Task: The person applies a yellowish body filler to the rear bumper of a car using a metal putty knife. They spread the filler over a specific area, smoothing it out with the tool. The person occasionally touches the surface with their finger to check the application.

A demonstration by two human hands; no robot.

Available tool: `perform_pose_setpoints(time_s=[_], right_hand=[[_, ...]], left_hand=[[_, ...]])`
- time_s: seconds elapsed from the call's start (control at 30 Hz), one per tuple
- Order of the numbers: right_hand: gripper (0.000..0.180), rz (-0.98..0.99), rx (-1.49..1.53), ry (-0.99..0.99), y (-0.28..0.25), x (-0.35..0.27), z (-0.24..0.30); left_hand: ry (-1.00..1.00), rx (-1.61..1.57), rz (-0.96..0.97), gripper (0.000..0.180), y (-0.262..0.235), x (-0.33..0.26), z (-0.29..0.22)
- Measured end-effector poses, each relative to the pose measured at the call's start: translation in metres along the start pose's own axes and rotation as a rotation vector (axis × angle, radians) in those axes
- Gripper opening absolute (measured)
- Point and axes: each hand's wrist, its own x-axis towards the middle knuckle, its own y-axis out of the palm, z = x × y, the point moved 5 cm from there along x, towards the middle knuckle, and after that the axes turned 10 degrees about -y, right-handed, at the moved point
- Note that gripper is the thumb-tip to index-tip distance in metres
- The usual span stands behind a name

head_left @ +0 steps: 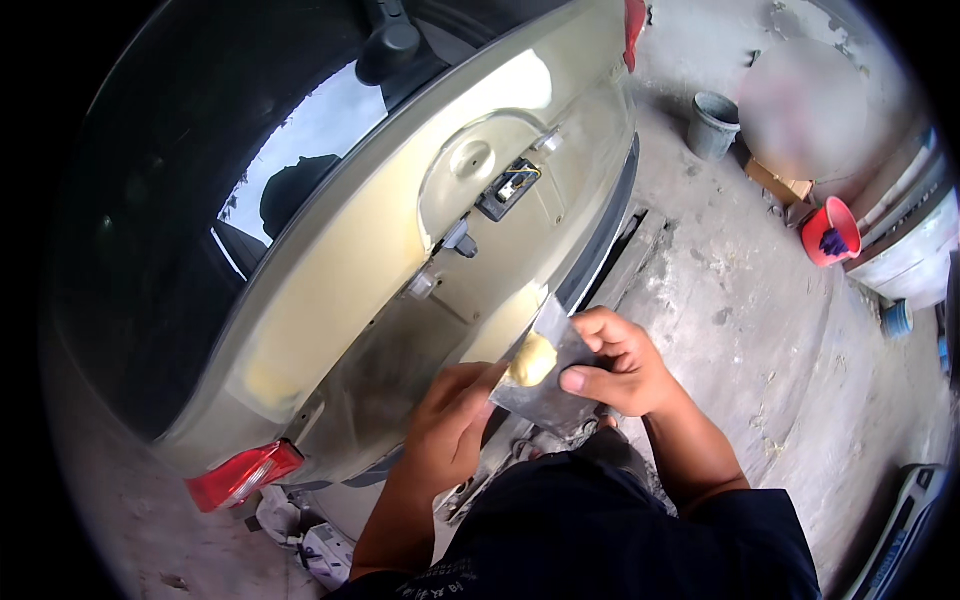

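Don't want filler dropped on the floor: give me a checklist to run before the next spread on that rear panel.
1. Metal board held firmly: ok, the right hand grips it with the thumb on top.
2. Filler on the board: ok, a pale yellow filler blob sits near its upper edge.
3. Spreading tool in the left hand: cannot tell, its fingertips reach the blob but no blade shows clearly.
4. Rear panel within reach: ok, it is right above both hands.
5. Earlier filler coat on the panel: ok, yellowish patches show around the handle recess.
6. Floor underfoot: not ok, loose parts lie below the bumper.
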Motion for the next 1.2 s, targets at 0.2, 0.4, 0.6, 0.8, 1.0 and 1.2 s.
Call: perform_pose_setpoints(time_s=[0.2,0.4,0.6,0.8,1.0,1.2], right_hand=[[0.042,0.244,-0.368,-0.336,0.004,0.031,0.043],[0.058,0.543,-0.615,-0.246,0.030,0.041,0.035],[0.049,0.610,-1.129,-0.171,0.003,0.038,0.022],[0.047,0.140,-1.300,-0.342,0.005,0.033,0.038],[0.045,0.179,-1.500,-0.406,0.036,0.033,0.040],[0.043,0.296,-1.588,-0.366,0.042,0.031,0.027]], left_hand=[[-0.433,-0.712,0.037,0.031,-0.004,-0.015,0.054],[-0.365,-0.875,0.117,0.032,-0.005,-0.019,0.059],[-0.322,-0.988,0.032,0.032,0.002,-0.020,0.041],[-0.433,-0.964,-0.243,0.041,0.000,-0.012,0.031],[-0.410,-1.000,-0.297,0.044,0.001,-0.007,0.029],[-0.445,-0.859,-0.312,0.036,0.005,-0.002,0.031]])
